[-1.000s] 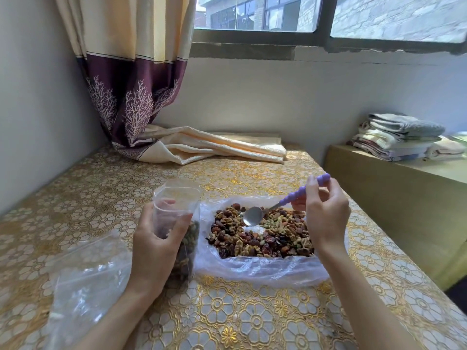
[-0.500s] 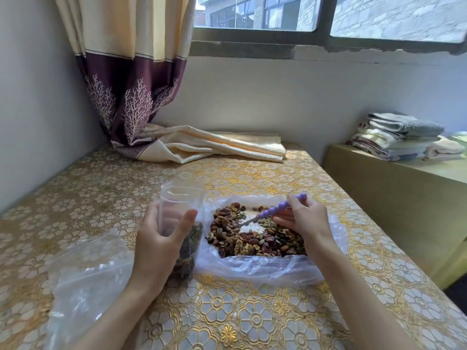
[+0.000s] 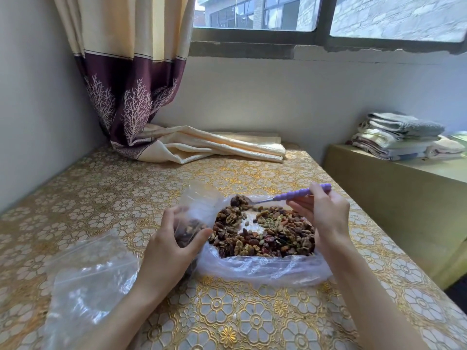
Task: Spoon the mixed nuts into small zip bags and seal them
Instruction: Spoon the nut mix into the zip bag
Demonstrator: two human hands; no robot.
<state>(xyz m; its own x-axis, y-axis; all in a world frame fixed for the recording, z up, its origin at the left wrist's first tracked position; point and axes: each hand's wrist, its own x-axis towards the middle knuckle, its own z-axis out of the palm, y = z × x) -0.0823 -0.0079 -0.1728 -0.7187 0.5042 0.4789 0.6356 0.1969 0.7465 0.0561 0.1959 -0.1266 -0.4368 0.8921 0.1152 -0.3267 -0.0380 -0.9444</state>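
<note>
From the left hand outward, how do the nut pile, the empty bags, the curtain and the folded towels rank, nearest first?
From the left hand, in the head view:
1. Nut pile, just to its right.
2. Empty bags, to its left; too close to call against the pile.
3. Curtain, far left corner.
4. Folded towels, far right.

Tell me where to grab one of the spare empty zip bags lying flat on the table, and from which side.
Pinch the spare zip bag at its far edge, coming from above. It lies flat and limp on the table, left of the left hand, so only a raised edge offers a fold to pinch.

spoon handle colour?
Purple, on the spoon in the right hand; head view.
</note>
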